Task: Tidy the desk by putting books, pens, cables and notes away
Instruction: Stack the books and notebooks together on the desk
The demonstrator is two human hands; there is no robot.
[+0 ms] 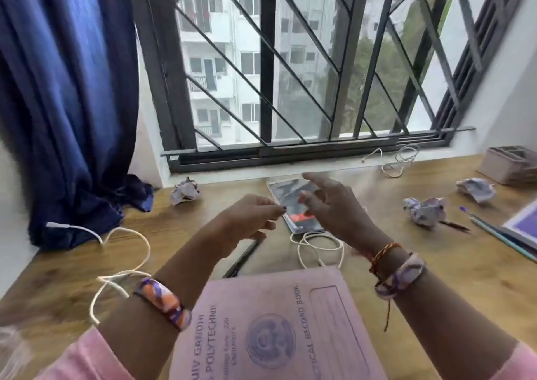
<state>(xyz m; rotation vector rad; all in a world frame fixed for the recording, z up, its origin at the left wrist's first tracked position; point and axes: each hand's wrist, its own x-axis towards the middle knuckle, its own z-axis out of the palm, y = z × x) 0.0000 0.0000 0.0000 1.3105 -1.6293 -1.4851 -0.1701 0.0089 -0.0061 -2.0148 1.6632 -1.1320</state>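
Note:
A pink record book (pixel 279 321) lies at the wooden desk's (pixel 436 266) near edge. Both hands hover above the middle of the desk, holding nothing. My left hand (pixel 250 219) has its fingers loosely curled. My right hand (pixel 334 205) is blurred, fingers spread over a small glossy book (pixel 286 196). A coiled white cable (pixel 319 247) lies just below that book. Another white cable (pixel 122 266) loops at the left. A third cable (pixel 398 160) lies by the window sill. A dark pen (pixel 242 259) lies under my left forearm. Pens (pixel 494 234) lie at the right.
Crumpled paper balls lie at the back left (pixel 186 190), at the right (pixel 425 212) and farther right (pixel 476 189). A beige organiser box (pixel 508 164) stands at the back right. A purple notebook (pixel 523 225) sits at the right edge. A blue curtain (pixel 66 103) hangs at the left.

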